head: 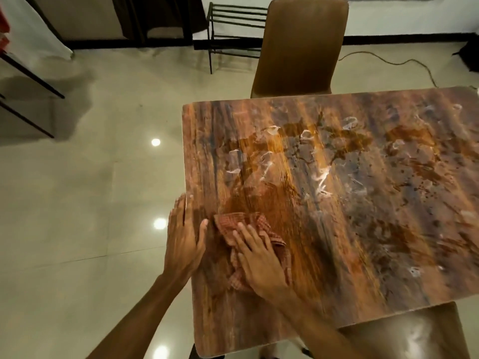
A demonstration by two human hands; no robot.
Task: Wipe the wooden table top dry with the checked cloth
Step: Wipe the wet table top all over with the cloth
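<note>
Left hand (184,239) lies flat at the left edge of the table (337,229), fingers (181,211) straight and close together, holding nothing; thumb lies on the wood just beside the cloth (248,224). Right hand (259,265) presses palm-down on the cloth, fingers spread and extended, flattening it rather than gripping it. The checked cloth is bunched near the table's left front corner; its long axis runs from near right to far left, one end poking out beyond the fingertips. Wet patches and glinting streaks cover the middle and right of the table top. 1 brown chair (298,45) stands at the far side, a 2nd chair (404,332) at the near right. A black rack (233,29) stands on the floor behind.
</note>
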